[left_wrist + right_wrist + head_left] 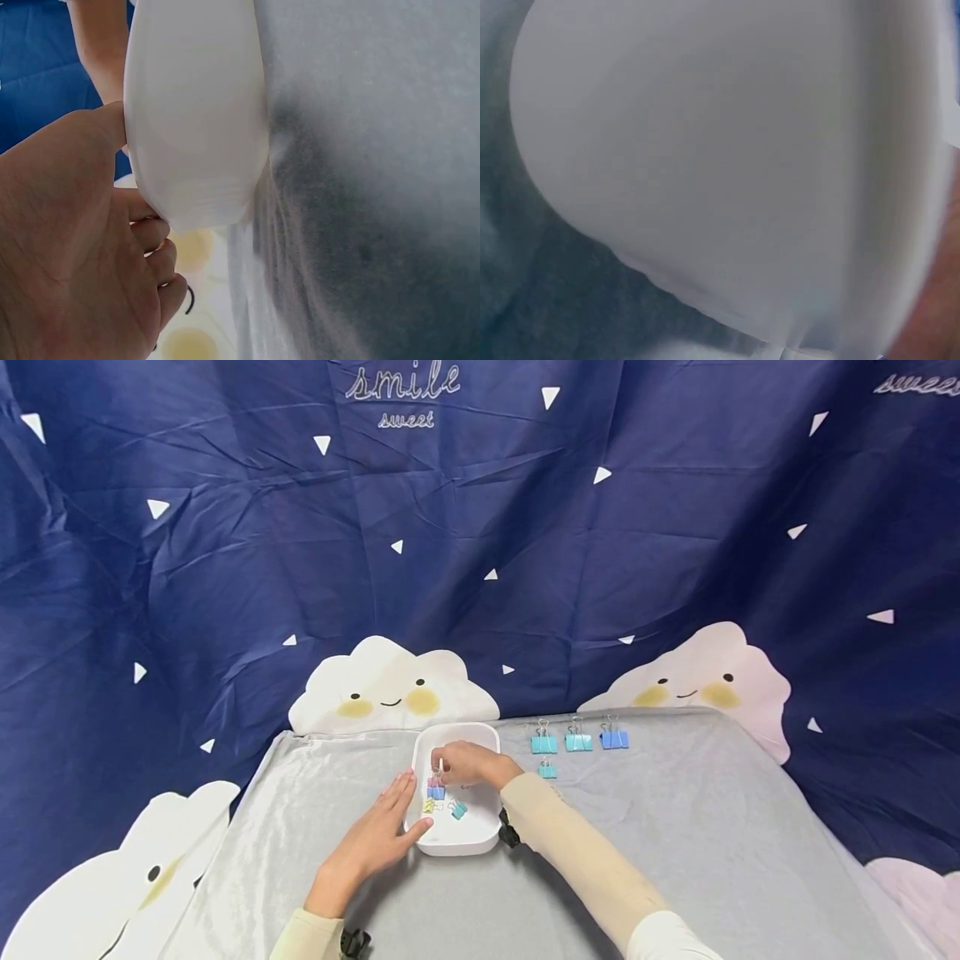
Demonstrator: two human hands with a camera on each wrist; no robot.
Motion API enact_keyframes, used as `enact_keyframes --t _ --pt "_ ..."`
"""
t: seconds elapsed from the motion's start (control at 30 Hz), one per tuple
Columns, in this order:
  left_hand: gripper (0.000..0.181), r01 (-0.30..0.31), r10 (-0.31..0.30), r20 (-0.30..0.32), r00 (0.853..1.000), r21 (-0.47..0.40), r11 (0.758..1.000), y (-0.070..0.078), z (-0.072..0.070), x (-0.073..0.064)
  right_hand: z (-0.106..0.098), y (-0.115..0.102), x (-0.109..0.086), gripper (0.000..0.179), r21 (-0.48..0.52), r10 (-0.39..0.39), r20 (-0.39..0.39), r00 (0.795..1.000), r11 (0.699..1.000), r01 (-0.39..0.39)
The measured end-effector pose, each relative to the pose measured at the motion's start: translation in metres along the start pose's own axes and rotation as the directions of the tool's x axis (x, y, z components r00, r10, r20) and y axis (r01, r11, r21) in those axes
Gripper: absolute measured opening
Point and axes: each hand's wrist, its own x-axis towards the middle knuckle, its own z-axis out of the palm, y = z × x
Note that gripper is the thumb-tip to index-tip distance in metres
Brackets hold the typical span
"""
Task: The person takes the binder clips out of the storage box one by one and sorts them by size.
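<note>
A white plastic box (pixel 463 837) with rounded corners lies on the grey cloth, several small binder clips inside it. My left hand (pixel 382 831) touches its left rim with spread fingers, the thumb reaching over the near left part. Down into the far part of the box reaches my right hand (pixel 467 762), fingers bent downward. Its fingertips are right at the wire handles of a pink clip (pixel 436 782) and a blue clip (pixel 437 793); I cannot tell whether they pinch one. Nearer lie a yellow clip (pixel 429 806) and a teal clip (pixel 458 810).
Right of the box, three larger binder clips stand in a row: a teal one (pixel 543 744), another teal one (pixel 578 742) and a blue one (pixel 614 740). A smaller teal clip (pixel 547 771) sits in front. Behind the grey cloth (pixel 720 827) hangs a dark blue curtain (pixel 480 510).
</note>
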Motion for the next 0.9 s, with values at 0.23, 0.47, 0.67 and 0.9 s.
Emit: enact_keyframes --t 0.23,0.47,0.67,0.9 --pt "0.086 -0.003 0.003 0.003 1.000 0.003 1.000 0.000 0.000 0.000 0.001 -0.002 0.000 0.007 -0.039 -0.037 -0.043 0.998 0.999 0.035" --pt "0.086 0.001 -0.001 -0.001 1.000 -0.001 1.000 0.002 -0.002 0.000 -0.004 0.001 -0.001 0.029 0.022 -0.003 -0.166 0.986 1.000 0.007" --pt "0.085 -0.002 0.002 -0.001 1.000 -0.002 1.000 0.002 -0.002 -0.001 -0.006 0.007 -0.005 0.018 0.099 0.003 -0.203 0.979 0.995 0.017" --pt "0.084 0.001 -0.001 0.003 1.000 -0.005 1.000 0.003 -0.001 -0.001 -0.011 0.013 -0.015 0.006 0.162 -0.012 -0.244 0.970 0.985 0.053"
